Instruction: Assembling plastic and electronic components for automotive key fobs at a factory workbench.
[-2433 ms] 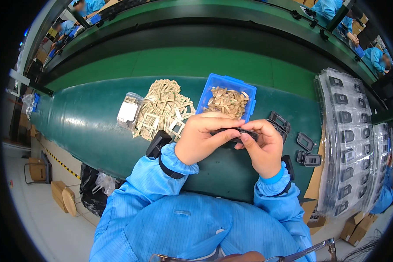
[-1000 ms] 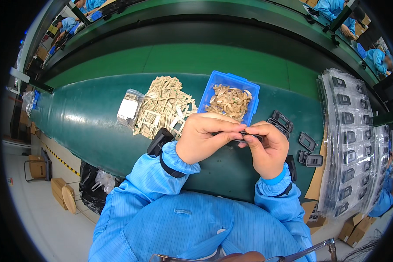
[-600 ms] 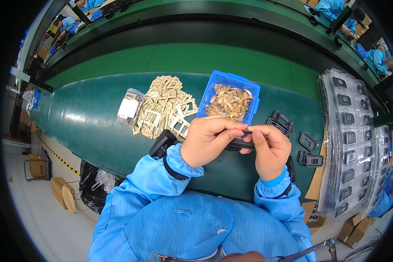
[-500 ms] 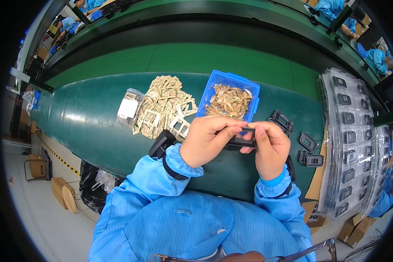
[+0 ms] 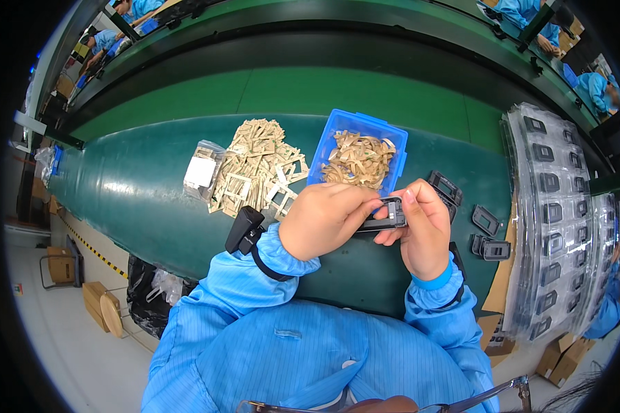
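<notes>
A black plastic housing (image 5: 395,219), hollow and rectangular, is held up off the table between my two hands. My right hand (image 5: 425,230) grips its right end, thumb on top and fingers beneath. My left hand (image 5: 324,220) is closed at its left side, with thumb and forefinger pinched at the inner edge; a small dark-blue bit shows at those fingertips. Left fingers hide part of the housing. Just beyond the hands stands a blue bin (image 5: 327,148) holding curled tan strips (image 5: 359,160). More black housings (image 5: 446,187) lie right of my hands.
A heap of thin beige frames (image 5: 258,162) spreads left of the bin, beside a clear bag with a white block (image 5: 201,171). Black frames (image 5: 486,220) lie farther right. Stacked clear trays (image 5: 530,227) of black parts line the right edge. Co-workers sit in the far corners.
The housing has turned, so its hollow side now faces up toward me. My right fingers have shifted along its end, and my left hand has moved slightly left.
</notes>
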Tool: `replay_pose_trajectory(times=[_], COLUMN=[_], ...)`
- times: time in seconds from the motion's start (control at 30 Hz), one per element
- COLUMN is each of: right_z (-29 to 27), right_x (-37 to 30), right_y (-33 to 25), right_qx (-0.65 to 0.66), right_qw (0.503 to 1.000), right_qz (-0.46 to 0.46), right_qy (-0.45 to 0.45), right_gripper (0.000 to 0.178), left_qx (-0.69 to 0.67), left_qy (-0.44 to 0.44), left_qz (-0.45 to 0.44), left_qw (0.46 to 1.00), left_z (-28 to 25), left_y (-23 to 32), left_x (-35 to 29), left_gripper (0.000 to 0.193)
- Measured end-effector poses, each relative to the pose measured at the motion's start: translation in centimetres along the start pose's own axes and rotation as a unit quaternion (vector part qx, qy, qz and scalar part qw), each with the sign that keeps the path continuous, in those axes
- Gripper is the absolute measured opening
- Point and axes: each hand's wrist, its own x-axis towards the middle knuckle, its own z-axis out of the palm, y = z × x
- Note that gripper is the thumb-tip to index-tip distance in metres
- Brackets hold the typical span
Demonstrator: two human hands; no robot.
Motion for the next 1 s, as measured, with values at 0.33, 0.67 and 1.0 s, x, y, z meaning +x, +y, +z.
replay_pose_trajectory(times=[0.33,0.67,1.0], right_z=[-0.4,-7.0,-7.8], right_x=[0.2,0.8,-3.6], right_y=[0.1,-0.4,-2.3], right_qx=[-0.019,-0.338,-0.596], right_qw=[0.999,0.843,0.659], right_qz=[-0.001,-0.235,-0.274], right_qy=[-0.030,0.346,0.369], right_gripper=[0.016,0.014,0.010], left_qx=[0.076,-0.030,0.277], left_qy=[-0.060,0.191,0.047], left_qz=[0.062,0.005,-0.114], left_qw=[0.993,0.981,0.953], left_z=[-0.7,-0.7,-6.4], left_y=[0.0,-1.2,1.4], left_x=[0.2,0.0,-4.2], left_gripper=[0.009,0.015,0.015])
